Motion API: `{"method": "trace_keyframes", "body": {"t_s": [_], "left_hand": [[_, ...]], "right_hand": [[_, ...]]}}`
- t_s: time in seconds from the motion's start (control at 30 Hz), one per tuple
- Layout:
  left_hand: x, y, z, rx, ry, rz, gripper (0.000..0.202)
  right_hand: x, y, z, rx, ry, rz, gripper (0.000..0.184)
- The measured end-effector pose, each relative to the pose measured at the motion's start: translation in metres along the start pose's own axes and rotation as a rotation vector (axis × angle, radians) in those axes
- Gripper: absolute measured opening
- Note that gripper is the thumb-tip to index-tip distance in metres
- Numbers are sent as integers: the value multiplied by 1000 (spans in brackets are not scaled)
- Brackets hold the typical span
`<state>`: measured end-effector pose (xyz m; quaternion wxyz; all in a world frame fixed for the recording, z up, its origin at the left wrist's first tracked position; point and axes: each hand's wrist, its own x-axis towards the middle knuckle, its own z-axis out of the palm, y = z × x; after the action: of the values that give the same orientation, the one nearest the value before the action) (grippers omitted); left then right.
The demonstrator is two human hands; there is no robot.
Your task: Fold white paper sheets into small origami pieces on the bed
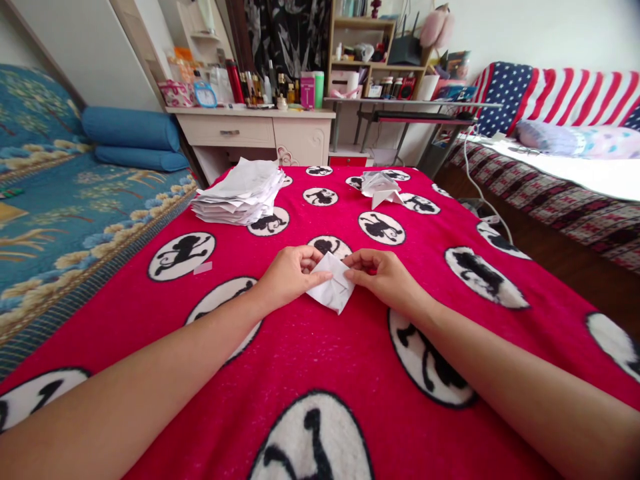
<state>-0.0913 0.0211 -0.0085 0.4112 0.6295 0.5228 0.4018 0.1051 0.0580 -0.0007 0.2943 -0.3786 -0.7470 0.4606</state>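
Note:
A small folded square of white paper [331,291] is between my hands, just above or on the red blanket [320,360], one corner pointing toward me. Crease lines cross its face. My left hand [294,270] pinches its left side, thumb on top and fingers behind. On the opposite side, my right hand [376,272] grips the right edge between thumb and fingers. The fingertips behind the paper are partly hidden. Farther off to the left lies a thick stack of white paper sheets [243,193]. Several folded paper pieces [381,187] sit at the far right.
A small pale scrap [203,268] lies on the blanket at left. Beyond the far edge stand a white dresser [225,130] with bottles and a desk with shelves [370,67]. A blue-covered sofa [100,200] flanks the left, a bed [565,193] the right.

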Motion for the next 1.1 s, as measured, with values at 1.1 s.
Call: {"method": "trace_keyframes", "body": {"t_s": [1.1], "left_hand": [[-4,8,-16,385,-127,332,7]], "right_hand": [[-7,3,0,-457,26,-423,18]]}}
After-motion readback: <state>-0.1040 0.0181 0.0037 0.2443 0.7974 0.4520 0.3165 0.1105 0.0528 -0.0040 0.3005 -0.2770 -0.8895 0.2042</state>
